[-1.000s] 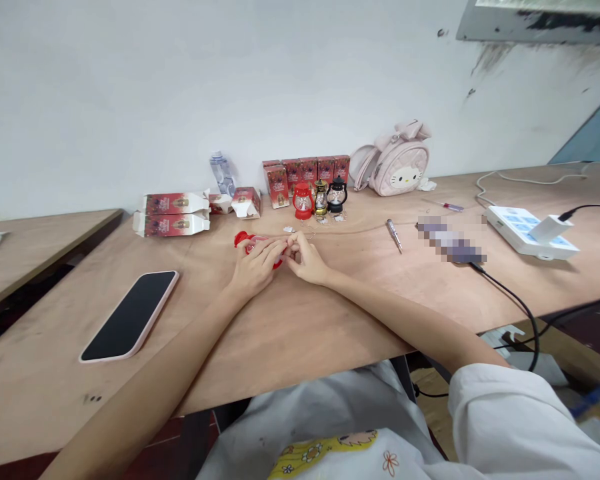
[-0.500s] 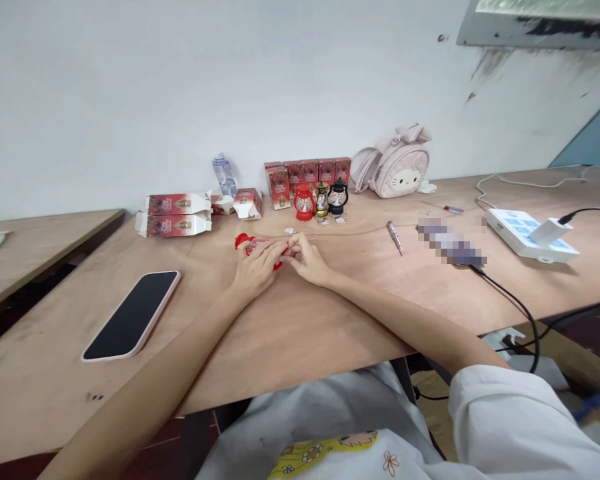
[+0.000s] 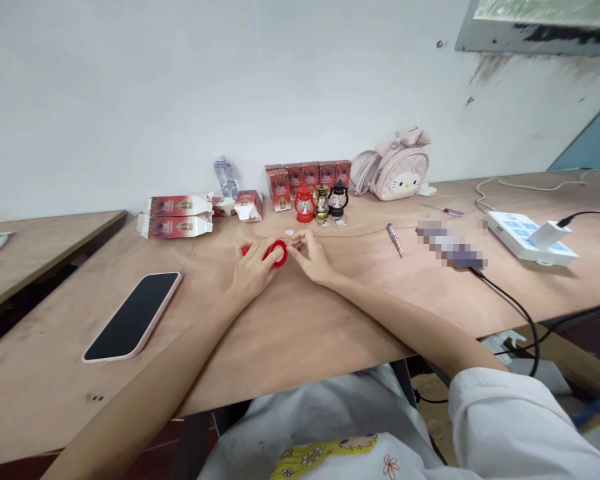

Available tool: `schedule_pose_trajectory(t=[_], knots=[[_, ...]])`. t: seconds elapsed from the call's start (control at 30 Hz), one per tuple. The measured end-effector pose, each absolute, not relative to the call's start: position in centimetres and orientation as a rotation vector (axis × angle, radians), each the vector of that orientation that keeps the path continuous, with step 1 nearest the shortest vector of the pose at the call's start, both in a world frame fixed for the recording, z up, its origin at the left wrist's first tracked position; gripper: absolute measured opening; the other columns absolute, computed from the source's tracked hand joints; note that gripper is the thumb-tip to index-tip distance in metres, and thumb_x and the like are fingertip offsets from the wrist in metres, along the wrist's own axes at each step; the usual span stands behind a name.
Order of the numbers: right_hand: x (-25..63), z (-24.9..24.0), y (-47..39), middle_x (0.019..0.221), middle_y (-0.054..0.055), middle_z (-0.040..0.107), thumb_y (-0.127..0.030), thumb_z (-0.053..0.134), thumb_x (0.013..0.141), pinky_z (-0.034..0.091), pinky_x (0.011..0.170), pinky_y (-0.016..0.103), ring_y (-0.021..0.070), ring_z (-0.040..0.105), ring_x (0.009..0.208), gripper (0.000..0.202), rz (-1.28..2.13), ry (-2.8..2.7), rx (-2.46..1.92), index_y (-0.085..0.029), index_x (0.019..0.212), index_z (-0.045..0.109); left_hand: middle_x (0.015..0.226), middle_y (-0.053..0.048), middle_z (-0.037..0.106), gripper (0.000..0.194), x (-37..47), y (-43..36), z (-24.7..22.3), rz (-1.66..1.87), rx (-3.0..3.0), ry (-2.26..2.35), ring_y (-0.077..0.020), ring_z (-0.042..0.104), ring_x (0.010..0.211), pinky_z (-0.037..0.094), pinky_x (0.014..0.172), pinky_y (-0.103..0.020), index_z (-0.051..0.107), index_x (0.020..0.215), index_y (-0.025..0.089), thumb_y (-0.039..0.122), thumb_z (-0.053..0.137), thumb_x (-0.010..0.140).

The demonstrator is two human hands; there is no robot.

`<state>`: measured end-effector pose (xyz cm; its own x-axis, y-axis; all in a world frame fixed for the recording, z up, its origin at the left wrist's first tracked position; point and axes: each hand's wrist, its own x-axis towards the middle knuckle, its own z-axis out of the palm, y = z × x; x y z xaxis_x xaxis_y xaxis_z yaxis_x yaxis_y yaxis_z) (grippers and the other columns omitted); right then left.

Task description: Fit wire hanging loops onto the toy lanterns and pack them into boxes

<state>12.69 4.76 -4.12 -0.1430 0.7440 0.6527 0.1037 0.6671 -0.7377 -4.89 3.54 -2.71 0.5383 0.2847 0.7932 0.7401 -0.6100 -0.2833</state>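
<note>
My left hand is wrapped round a small red lantern, which lies tipped on its side above the table. Its round base, with a pale centre, faces towards me and to the right; the fingers cover most of its body. Just right of that base is my right hand, with the thumb close to the red rim and the fingers loosely bent, a gap between them and the thumb. Nothing can be made out in it. Beyond the hands stand a red lantern, a gold one and a black one.
Red printed boxes stand along the wall, with opened boxes and a bottle further left. A phone lies at left. To the right are a pink bag, a screwdriver, a blurred-out device and a power strip.
The lantern in my left hand has turned, so its round base now shows. My right fingers have come away from its end and opened slightly.
</note>
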Motion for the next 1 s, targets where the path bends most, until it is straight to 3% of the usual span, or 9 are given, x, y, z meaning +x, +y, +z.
schedule_pose_trajectory(t=[0.27, 0.53, 1.0], knots=[[12.66, -3.57, 4.52, 0.085, 0.001, 0.061, -0.050, 0.065, 0.076, 0.047, 0.071, 0.027, 0.0140, 0.057, 0.076, 0.032, 0.814, -1.652, -0.671, -0.021, 0.085, 0.056, 0.113, -0.011, 0.069, 0.035, -5.03, 3.87, -2.93, -1.124, -2.189, -0.753, -0.0231, 0.066, 0.094, 0.033, 0.083, -0.036, 0.046, 0.119, 0.020, 0.027, 0.058, 0.087], [12.57, -4.00, 4.83, 0.081, 0.001, 0.063, -0.046, 0.072, 0.071, 0.048, 0.075, 0.029, 0.0146, 0.059, 0.076, 0.030, 0.901, -1.604, -0.633, -0.020, 0.078, 0.060, 0.113, -0.010, 0.069, 0.033, -5.13, 3.94, -2.95, -1.120, -2.201, -0.742, -0.0233, 0.066, 0.095, 0.034, 0.082, -0.037, 0.046, 0.118, 0.022, 0.028, 0.057, 0.088], [12.42, -4.11, 4.92, 0.081, 0.001, 0.063, -0.053, 0.071, 0.069, 0.050, 0.078, 0.031, 0.0147, 0.060, 0.077, 0.035, 0.884, -1.612, -0.676, -0.020, 0.074, 0.059, 0.115, -0.010, 0.068, 0.025, -5.04, 3.66, -3.03, -1.098, -2.318, -0.831, -0.0231, 0.064, 0.101, 0.033, 0.089, -0.039, 0.052, 0.113, 0.022, 0.025, 0.054, 0.088]])
